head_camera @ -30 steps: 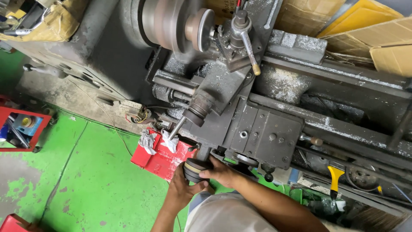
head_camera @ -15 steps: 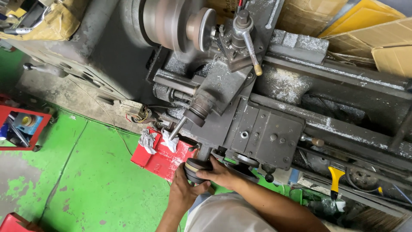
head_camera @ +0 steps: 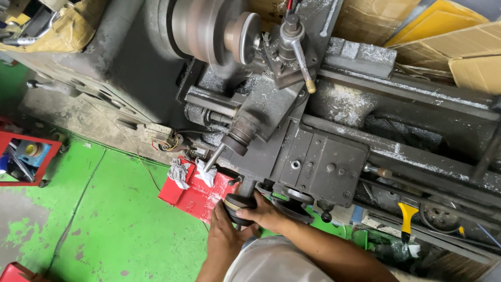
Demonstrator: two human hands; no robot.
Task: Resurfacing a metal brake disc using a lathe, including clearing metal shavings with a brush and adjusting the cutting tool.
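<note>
So, both hands on the lathe's handwheel (head_camera: 237,206) rn, at 6 o'clock of the apron (head_camera: 323,169). Left hand (head_camera: 224,235) wrapped round it from below, right hand (head_camera: 266,213) gripping its rim from the 3 o'clock side. Looks like I'm mid-feed w/ the chuck (head_camera: 209,28) spinning at 12. Next move IMO needs slow, even cranking, eyes on the tool post (head_camera: 289,44).

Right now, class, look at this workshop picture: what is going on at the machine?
A person stands at a grey metal lathe strewn with shavings, both hands on the dark handwheel at its front. The left hand cups the wheel from below; the right hand grips it from the side. The chuck looks blurred, as if spinning. A red tray with rags sits on the green floor.
</note>
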